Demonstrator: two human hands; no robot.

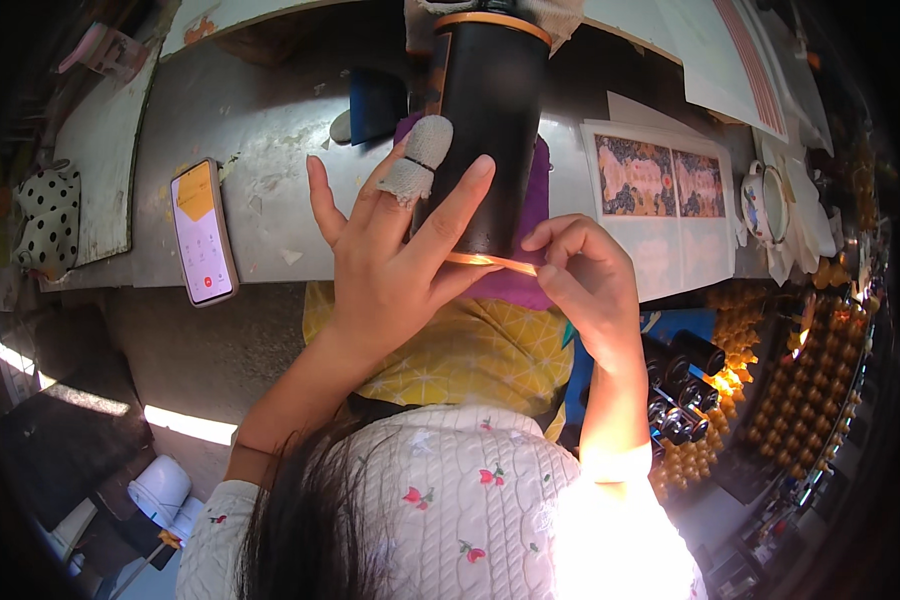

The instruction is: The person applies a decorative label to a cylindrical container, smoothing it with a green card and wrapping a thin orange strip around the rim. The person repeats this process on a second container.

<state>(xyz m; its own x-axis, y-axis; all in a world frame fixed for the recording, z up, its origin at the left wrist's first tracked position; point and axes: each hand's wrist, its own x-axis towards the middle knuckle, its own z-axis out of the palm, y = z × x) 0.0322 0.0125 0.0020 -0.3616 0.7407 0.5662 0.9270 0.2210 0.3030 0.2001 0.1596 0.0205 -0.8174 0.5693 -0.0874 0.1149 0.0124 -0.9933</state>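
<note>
A black cylinder [495, 130] with an orange rim at its far end lies lengthwise in front of me, over a purple cloth [533, 190]. My left hand [385, 260] is open against its near left side, fingers spread; a grey fabric cover [420, 160] is tied on one finger. At the cylinder's near end a thin orange strip [510, 264] stretches sideways from beside my left thumb to my right hand [585, 275]. The right thumb and forefinger pinch the strip's right end. Where its left end stops is hidden by my left hand.
On the metal table, a lit phone [205, 230] lies left and a dark blue block [377, 105] stands beyond my left hand. Printed sheets [660, 175] lie right, near a white ring-shaped object [765, 200]. Black cylindrical pieces [695, 350] and golden rows [805, 390] stand lower right.
</note>
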